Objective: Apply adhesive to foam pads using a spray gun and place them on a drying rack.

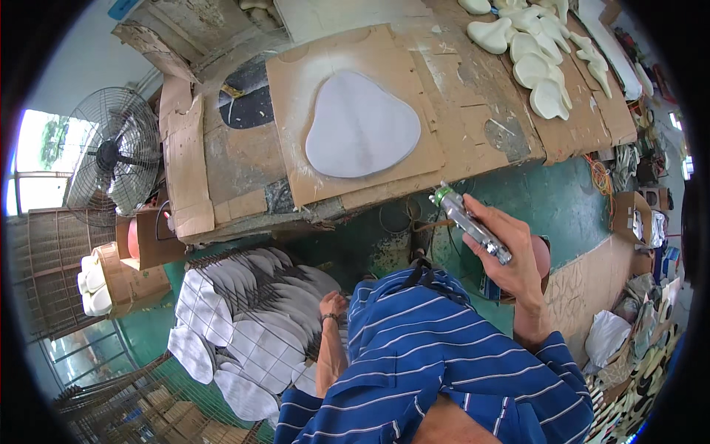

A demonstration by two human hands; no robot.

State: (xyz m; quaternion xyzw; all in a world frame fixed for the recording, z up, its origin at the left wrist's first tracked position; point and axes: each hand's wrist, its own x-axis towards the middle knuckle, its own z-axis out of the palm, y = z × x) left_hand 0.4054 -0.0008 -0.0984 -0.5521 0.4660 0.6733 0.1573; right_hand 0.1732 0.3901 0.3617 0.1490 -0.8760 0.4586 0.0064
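My right hand (510,248) is wrapped round a metal spray gun (477,226) with a green ring near its nozzle. The gun is held just off the table's front edge, pointing up and left. On the table a pale grey, rounded-triangle fabric piece (362,126) lies flat on a square of cardboard (292,111). Down by my waist, my left hand (334,304) has its fingers curled, and whatever may be in them is hidden. Beside it, many similar pale pieces (266,344) lie overlapping on a wire mesh rack (203,311).
Cream moulded foam shapes (536,63) crowd the table's far right, which is covered in worn cardboard (473,140). A large fan (111,155) stands at the left, above a box with white pieces (133,285). Bags and boxes (610,337) line the right side.
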